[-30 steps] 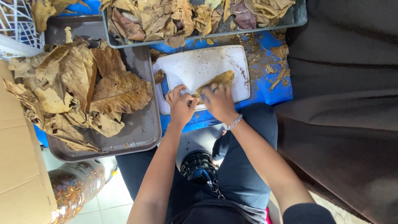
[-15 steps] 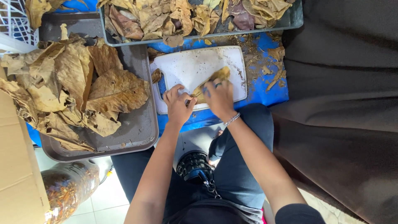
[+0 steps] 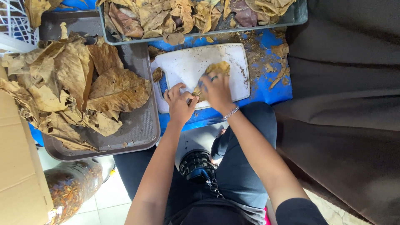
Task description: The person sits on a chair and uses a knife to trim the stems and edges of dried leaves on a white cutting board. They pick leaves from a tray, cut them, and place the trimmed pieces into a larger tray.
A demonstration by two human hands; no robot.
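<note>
A dried brown leaf [image 3: 217, 68] lies on a white cutting board [image 3: 187, 64] set on a blue surface. My right hand [image 3: 216, 91] presses down flat on the leaf, fingers spread over it, a ring on one finger and a bracelet at the wrist. My left hand [image 3: 180, 104] sits just to its left at the board's near edge, fingers curled around the leaf's lower end. Whether a tool is in either hand is hidden.
A dark tray [image 3: 137, 129] at left holds several large dried leaves [image 3: 75, 83]. A grey bin [image 3: 300, 14] of leaves stands behind the board. A cardboard box [image 3: 16, 166] and a plastic bottle [image 3: 71, 187] of scraps are at lower left. Dark fabric [image 3: 346, 104] fills the right.
Both hands stay on the leaf at the board's near edge. My right hand has spread flatter over the leaf, and the leaf looks more bunched under it.
</note>
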